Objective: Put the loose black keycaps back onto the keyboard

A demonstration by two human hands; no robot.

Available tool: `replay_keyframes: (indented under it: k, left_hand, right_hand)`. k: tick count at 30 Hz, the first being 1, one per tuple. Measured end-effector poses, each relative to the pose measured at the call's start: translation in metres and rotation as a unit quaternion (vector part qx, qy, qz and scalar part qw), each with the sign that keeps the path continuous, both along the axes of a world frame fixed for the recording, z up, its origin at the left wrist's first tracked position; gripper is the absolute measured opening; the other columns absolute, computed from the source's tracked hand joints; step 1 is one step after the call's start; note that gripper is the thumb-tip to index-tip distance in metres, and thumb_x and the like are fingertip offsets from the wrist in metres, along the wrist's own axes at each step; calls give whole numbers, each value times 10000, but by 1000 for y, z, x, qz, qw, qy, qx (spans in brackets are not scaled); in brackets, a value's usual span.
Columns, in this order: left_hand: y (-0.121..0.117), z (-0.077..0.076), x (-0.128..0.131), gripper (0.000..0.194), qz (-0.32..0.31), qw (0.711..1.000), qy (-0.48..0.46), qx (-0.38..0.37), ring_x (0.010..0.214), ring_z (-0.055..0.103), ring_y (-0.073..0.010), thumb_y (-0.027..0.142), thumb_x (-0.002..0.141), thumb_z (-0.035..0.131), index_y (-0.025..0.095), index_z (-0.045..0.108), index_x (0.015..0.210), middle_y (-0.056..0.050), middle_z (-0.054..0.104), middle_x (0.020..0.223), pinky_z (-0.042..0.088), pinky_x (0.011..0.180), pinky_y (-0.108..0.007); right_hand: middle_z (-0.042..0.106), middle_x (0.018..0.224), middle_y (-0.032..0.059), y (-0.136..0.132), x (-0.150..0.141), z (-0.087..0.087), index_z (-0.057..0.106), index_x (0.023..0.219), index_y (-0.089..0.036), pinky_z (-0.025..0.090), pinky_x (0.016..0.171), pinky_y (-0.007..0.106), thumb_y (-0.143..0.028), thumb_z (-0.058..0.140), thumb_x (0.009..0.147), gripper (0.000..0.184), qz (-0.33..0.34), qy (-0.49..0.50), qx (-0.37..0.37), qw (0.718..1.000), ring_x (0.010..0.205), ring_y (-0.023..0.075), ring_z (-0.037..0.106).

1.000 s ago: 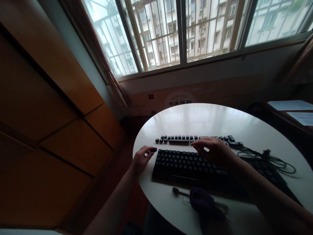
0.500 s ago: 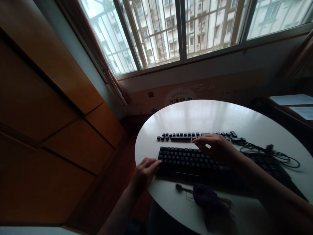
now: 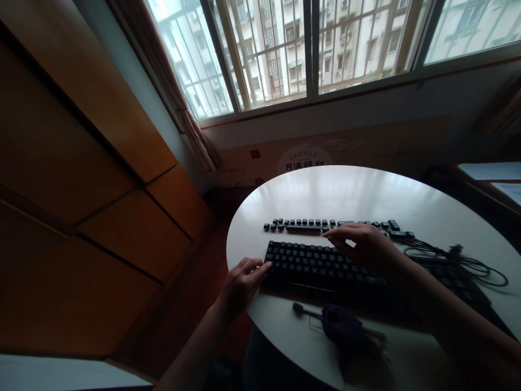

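A black keyboard (image 3: pixel 313 293) lies on the white table, with rows of dark keys along its back and its front part bare of keys. My left hand (image 3: pixel 244 278) grips its left end, thumb on top by the edge keys. Behind it stand rows of loose black keycaps (image 3: pixel 280 228), among them a long space bar keycap (image 3: pixel 303 228). Over the gap between keyboard and loose caps, my right hand (image 3: pixel 362 239) has its thumb and finger brought together beside a small keycap right of the space bar. Whatever is between these fingertips is too small to make out.
A brush (image 3: pixel 298 308) and a dark purple cloth bundle (image 3: pixel 342 323) lie near the table's front edge. A coiled black cable (image 3: pixel 468 263) rests at the right. The round white table (image 3: pixel 334 190) stands below a barred window, with a wooden cabinet (image 3: pixel 122 217) at left.
The camera view has shifted slightly. Both hands stay at nearly the same places, the left on the keyboard and the right by the loose keycaps.
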State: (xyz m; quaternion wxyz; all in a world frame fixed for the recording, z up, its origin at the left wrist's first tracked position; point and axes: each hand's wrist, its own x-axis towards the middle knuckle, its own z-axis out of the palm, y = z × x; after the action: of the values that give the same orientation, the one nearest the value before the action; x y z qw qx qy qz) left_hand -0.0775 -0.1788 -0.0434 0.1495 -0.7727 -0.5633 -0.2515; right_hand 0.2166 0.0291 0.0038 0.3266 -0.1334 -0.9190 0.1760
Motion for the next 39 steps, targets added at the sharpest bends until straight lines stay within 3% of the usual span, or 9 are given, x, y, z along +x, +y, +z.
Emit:
replay_keyframes:
  k: [6,13,19,32,39]
  left_hand:
    - [1,-1,-3,307,0,1000,-5,-16,869,632,-186,141,998,529,196,685,1256,-87,691,1015,587,757,-318]
    - [1,-12,-13,263,23,982,-177,-61,920,671,-188,218,995,538,192,722,1181,-90,675,1036,591,809,-308]
    - [1,-14,-15,272,10,975,-208,-82,907,676,-179,229,991,543,193,711,1202,-88,684,1042,587,790,-295]
    - [1,-5,-9,325,-14,997,-70,-24,836,663,-152,167,980,541,224,706,1253,-84,673,1017,592,741,-264]
    - [3,4,-13,306,-27,998,-2,-49,845,661,-161,142,979,539,199,699,1233,-93,676,1037,580,722,-261]
  right_hand:
    - [784,890,62,0,0,0,764,1021,-218,588,641,270,-248,562,966,211,-1,2,-3,1000,720,167,728]
    - [781,910,67,1,0,-1,765,1022,-215,586,655,273,-256,561,966,215,-2,-5,-13,1000,737,169,726]
    - [781,917,52,0,0,-2,763,1034,-223,581,632,256,-266,560,971,217,3,-5,-21,1000,730,155,721]
    - [787,908,52,0,-1,-1,770,1009,-232,600,652,268,-245,579,955,198,5,1,-14,1000,733,167,735]
    - [784,906,53,1,0,-3,763,1024,-220,596,677,265,-254,566,968,207,2,-6,1,1000,728,157,731]
